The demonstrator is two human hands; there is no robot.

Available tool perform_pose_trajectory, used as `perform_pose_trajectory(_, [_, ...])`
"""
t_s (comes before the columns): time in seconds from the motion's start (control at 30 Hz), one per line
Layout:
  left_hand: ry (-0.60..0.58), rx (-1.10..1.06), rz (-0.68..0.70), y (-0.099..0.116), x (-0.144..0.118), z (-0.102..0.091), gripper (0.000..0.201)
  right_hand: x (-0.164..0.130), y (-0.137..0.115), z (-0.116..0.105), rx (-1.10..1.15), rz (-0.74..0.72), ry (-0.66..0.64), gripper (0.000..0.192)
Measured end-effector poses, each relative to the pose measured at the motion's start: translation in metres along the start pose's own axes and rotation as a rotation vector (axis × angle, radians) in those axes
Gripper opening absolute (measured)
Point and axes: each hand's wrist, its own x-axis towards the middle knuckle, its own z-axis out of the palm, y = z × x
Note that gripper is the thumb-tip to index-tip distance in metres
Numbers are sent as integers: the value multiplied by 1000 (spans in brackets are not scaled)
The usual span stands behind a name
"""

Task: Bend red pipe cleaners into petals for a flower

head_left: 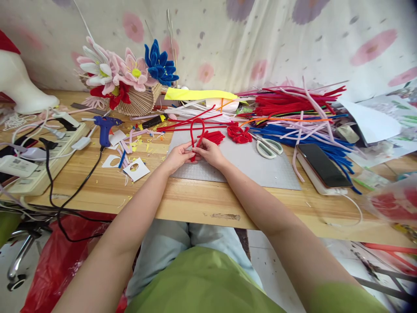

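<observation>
Between my two hands stands a red pipe cleaner [203, 126] bent into an upright loop, its ends crossing at my fingertips. My left hand [180, 156] pinches it from the left, and my right hand [209, 152] pinches it from the right. Both are just above the grey cutting mat [260, 169]. Right behind my right hand lies a bunch of short red pipe cleaner pieces [213, 138]. A small pile of bent red loops [239, 133] sits farther right, beside scissors [269, 148] with pale handles.
At left are a blue glue gun [104, 129], a power strip [48, 161] with cables, and white cards [137, 169] with holes. Fuzzy flowers [130, 71] stand behind. Red pipe cleaners [286, 104] and blue ones [309, 139] lie back right, near a phone [324, 165].
</observation>
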Motion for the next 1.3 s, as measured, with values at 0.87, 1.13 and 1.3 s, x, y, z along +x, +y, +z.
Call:
perform_pose_trajectory(0.87, [-127, -90, -16, 8, -5, 0, 82, -5, -14, -18, 648, 226, -560, 48])
perform_pose_trajectory(1.13, [-286, -154, -196, 11, -9, -1, 72, -3, -12, -24, 874, 238, -379, 31])
perform_pose_trajectory(1.3, [-276, -139, -215, 9, -10, -1, 86, 5, -10, -40, 815, 190, -229, 26])
